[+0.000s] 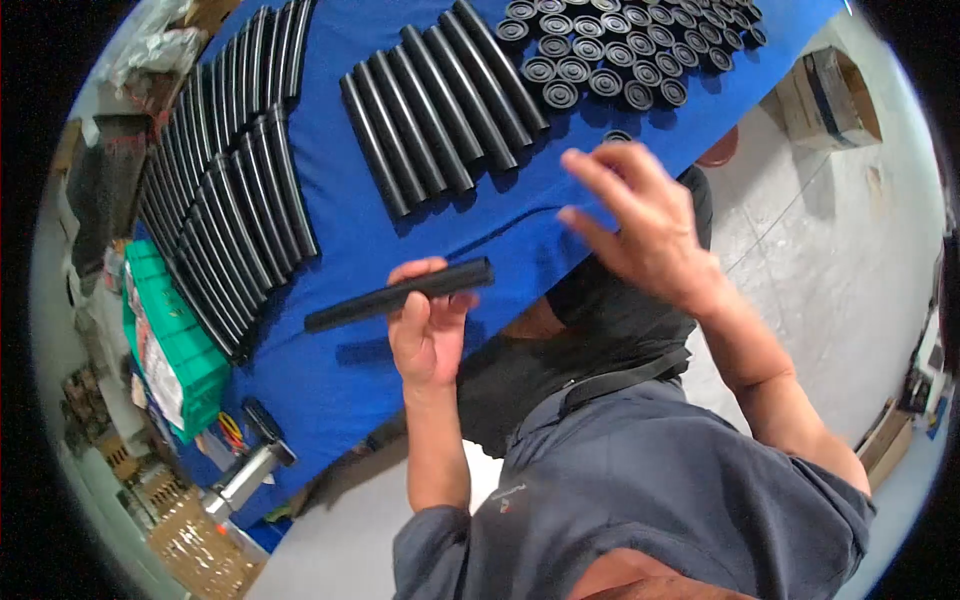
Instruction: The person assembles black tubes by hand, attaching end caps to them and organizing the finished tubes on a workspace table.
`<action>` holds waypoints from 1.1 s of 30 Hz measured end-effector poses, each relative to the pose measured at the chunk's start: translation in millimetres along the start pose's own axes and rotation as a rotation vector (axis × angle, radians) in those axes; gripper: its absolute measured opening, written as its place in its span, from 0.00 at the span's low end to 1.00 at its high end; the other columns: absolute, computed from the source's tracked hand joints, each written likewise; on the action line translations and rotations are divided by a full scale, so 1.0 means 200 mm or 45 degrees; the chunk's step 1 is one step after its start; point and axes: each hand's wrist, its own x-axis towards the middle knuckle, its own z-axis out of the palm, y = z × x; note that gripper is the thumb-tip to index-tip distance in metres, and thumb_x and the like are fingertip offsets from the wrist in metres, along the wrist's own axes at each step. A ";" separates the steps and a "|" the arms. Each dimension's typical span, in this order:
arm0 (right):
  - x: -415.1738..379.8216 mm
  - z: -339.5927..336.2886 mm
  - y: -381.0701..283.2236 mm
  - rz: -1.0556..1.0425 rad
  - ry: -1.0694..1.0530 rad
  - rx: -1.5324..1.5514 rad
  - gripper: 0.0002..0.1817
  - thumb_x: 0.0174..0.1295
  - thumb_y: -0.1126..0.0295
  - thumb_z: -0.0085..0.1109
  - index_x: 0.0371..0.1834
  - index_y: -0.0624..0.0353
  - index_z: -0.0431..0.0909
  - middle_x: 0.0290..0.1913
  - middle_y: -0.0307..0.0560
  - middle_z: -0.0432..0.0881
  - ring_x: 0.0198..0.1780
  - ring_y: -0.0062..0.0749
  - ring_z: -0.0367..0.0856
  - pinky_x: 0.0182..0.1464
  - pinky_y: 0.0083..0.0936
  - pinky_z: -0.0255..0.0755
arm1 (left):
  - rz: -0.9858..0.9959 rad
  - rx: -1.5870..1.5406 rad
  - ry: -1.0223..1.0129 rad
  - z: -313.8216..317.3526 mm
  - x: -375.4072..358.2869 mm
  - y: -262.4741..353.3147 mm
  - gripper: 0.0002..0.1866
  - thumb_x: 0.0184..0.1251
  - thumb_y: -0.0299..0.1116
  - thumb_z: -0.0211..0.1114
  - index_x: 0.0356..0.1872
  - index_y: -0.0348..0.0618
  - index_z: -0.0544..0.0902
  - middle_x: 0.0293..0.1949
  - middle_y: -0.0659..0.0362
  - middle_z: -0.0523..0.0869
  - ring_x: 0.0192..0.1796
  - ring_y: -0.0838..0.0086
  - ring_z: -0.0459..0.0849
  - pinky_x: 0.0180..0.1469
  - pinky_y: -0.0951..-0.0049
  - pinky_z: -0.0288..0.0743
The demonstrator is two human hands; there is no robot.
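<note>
A black tube point(365, 306) lies across my left hand point(430, 335), with the fingers and thumb wrapped round it. It is held above the table, its right end tipped slightly up. My right hand point(645, 225) is raised near the table's edge, thumb and fingers spread, with nothing seen in it. Just beyond its fingers sits a single round black cap point(618, 136), partly hidden by the hand. Past my hands, a row of black tubes point(430, 115) lies on the blue cloth point(350, 230), beside a cluster of round black ringed caps point(605, 50).
More black tubes point(230, 190) lie in two rows at the left. A green bin point(200, 370) stands at the table's left edge, near a hammer-like tool point(255, 470). A cardboard box point(825, 100) and a reddish round object point(718, 148) are on the floor at right.
</note>
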 end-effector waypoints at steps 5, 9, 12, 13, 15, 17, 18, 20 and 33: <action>0.05 -0.05 0.15 0.081 -0.347 -0.537 0.29 0.61 0.65 0.69 0.66 0.54 0.74 0.58 0.54 0.77 0.55 0.50 0.79 0.54 0.40 0.79 | 0.035 -0.066 -0.058 0.02 0.12 -0.09 0.15 0.77 0.34 0.61 0.61 0.48 0.77 0.68 0.38 0.75 0.71 0.38 0.72 0.70 0.41 0.74; 0.04 0.02 0.26 0.060 -0.357 -0.317 0.27 0.59 0.71 0.70 0.63 0.56 0.75 0.56 0.53 0.79 0.52 0.50 0.81 0.54 0.40 0.79 | 0.064 -0.164 0.014 0.05 0.09 -0.08 0.14 0.75 0.28 0.62 0.58 0.48 0.76 0.65 0.35 0.77 0.68 0.40 0.77 0.67 0.42 0.77; 0.06 0.04 0.16 0.152 -0.401 0.046 0.27 0.57 0.76 0.71 0.61 0.58 0.75 0.53 0.50 0.80 0.48 0.45 0.83 0.53 0.36 0.79 | 0.115 -0.123 0.031 0.04 0.08 -0.10 0.15 0.71 0.23 0.65 0.56 0.47 0.75 0.62 0.35 0.79 0.66 0.41 0.79 0.65 0.44 0.80; 0.05 0.06 0.08 0.183 -0.451 0.263 0.27 0.57 0.77 0.71 0.61 0.59 0.75 0.51 0.49 0.81 0.47 0.41 0.83 0.53 0.33 0.79 | 0.119 -0.131 0.050 0.04 0.08 -0.10 0.16 0.70 0.21 0.65 0.55 0.47 0.75 0.61 0.36 0.80 0.65 0.41 0.79 0.64 0.44 0.81; 0.01 0.13 -0.06 0.355 -0.503 0.736 0.25 0.59 0.78 0.70 0.60 0.61 0.75 0.49 0.46 0.81 0.47 0.31 0.83 0.52 0.28 0.78 | 0.102 -0.141 0.065 0.04 0.08 -0.10 0.17 0.68 0.20 0.67 0.55 0.48 0.75 0.60 0.37 0.81 0.65 0.42 0.80 0.65 0.45 0.81; -0.04 0.21 -0.15 0.569 -0.528 1.249 0.22 0.65 0.77 0.69 0.61 0.65 0.73 0.50 0.41 0.80 0.50 0.19 0.79 0.51 0.21 0.76 | 0.134 -0.126 0.054 0.04 0.09 -0.10 0.17 0.69 0.20 0.66 0.55 0.48 0.74 0.59 0.37 0.82 0.65 0.42 0.80 0.65 0.45 0.81; -0.04 0.24 -0.21 0.702 -0.535 1.331 0.23 0.66 0.77 0.68 0.61 0.64 0.72 0.50 0.40 0.79 0.49 0.18 0.78 0.51 0.18 0.75 | 0.151 -0.120 0.060 0.04 0.08 -0.10 0.17 0.69 0.20 0.65 0.55 0.48 0.74 0.59 0.37 0.82 0.65 0.42 0.80 0.65 0.45 0.80; -0.06 0.29 -0.21 0.794 -0.470 1.464 0.22 0.66 0.77 0.67 0.62 0.64 0.72 0.50 0.39 0.79 0.48 0.16 0.77 0.50 0.16 0.75 | 0.150 -0.151 0.055 0.05 0.07 -0.10 0.17 0.70 0.20 0.65 0.55 0.48 0.74 0.58 0.38 0.82 0.65 0.42 0.80 0.66 0.45 0.80; 0.04 0.23 -0.23 0.190 -0.519 0.804 0.21 0.62 0.76 0.69 0.58 0.66 0.77 0.50 0.54 0.83 0.48 0.39 0.86 0.50 0.30 0.80 | 0.156 -0.142 0.132 0.08 0.09 -0.09 0.17 0.70 0.21 0.66 0.54 0.47 0.72 0.54 0.39 0.85 0.60 0.50 0.85 0.58 0.55 0.88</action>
